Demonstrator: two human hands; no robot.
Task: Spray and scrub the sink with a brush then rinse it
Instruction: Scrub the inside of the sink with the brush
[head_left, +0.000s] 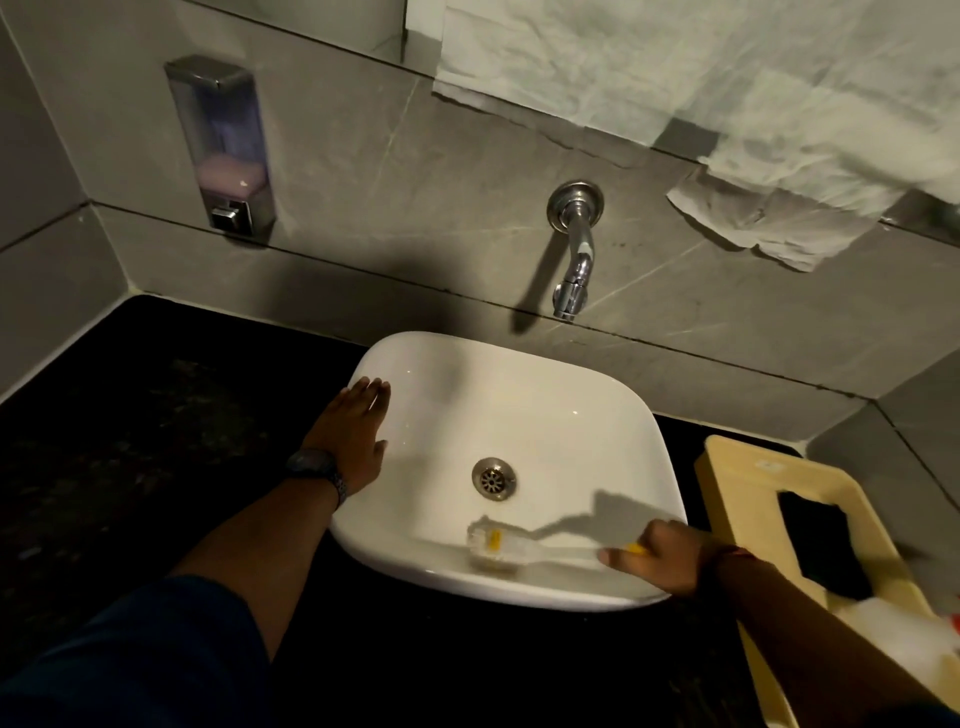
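My right hand is closing its fingers around the brush, bristles pressing on the near inner wall of the sink. My left hand is lying flat and open on the rim. I judge scrubbing is underway; the tap is showing no water, so rinsing remains.

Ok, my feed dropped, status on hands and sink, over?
Right hand shut on brush, bristles at sink near rim. Left hand flat on left rim, open. Tap dry, drain clear.
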